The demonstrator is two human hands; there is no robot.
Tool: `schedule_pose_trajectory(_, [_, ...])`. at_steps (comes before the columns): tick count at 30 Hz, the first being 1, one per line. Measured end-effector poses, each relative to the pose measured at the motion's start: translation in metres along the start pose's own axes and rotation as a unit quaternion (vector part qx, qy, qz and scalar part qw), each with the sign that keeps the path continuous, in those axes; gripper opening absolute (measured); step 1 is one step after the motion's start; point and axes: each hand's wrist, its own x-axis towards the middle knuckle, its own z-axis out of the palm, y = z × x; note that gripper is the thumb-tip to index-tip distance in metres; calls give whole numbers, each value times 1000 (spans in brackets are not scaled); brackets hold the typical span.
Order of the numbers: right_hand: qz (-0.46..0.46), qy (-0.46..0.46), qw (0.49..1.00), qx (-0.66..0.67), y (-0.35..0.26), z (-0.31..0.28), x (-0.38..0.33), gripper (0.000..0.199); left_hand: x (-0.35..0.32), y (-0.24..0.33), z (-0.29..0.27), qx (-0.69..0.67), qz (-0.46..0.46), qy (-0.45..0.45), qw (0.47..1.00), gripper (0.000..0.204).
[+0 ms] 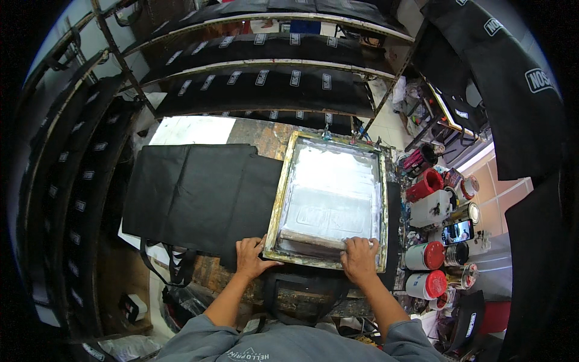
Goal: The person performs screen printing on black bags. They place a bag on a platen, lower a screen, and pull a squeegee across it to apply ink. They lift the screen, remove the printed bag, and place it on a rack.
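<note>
A screen printing frame [280,193] with a worn, yellow-stained rim lies on the table before me, its mesh [332,181] smeared with white ink. Inside it, along the near side, rests a wooden squeegee [310,239]. My left hand [251,258] is closed on the frame's near left corner, thumb along the near rim. Fingers curled, my right hand [360,260] grips the squeegee's right end, close to the near rim; the hand hides that end. Black fabric [193,193] with dark straps [172,265] spreads left of the frame and partly under it.
Racks with black printed fabric pieces [262,77] stand behind the table and at left. Along the right edge are red-lidded tubs [425,256], a red container [427,184], a white jug [430,208] and a propped phone [458,231]. Black fabric hangs at far right [512,84].
</note>
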Motion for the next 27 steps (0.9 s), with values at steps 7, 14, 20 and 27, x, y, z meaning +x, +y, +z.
schedule_pose_trajectory(7, [27, 95, 994, -39, -18, -84, 33, 37, 35, 42, -44, -313, -86, 102, 940, 89])
schedule_pose_trajectory(14, [2, 249, 964, -92, -12, -182, 130, 49, 120, 147, -175, 52, -59, 295, 952, 108])
schedule_pose_trajectory(20, [5, 240, 967, -79, -8, -195, 151, 48, 202, 215, -192, 161, 283, 116, 938, 129])
schedule_pose_trajectory(27, [-23, 269, 958, -96, 33, -200, 174, 44, 245, 223, -195, 175, 303, 118, 929, 104])
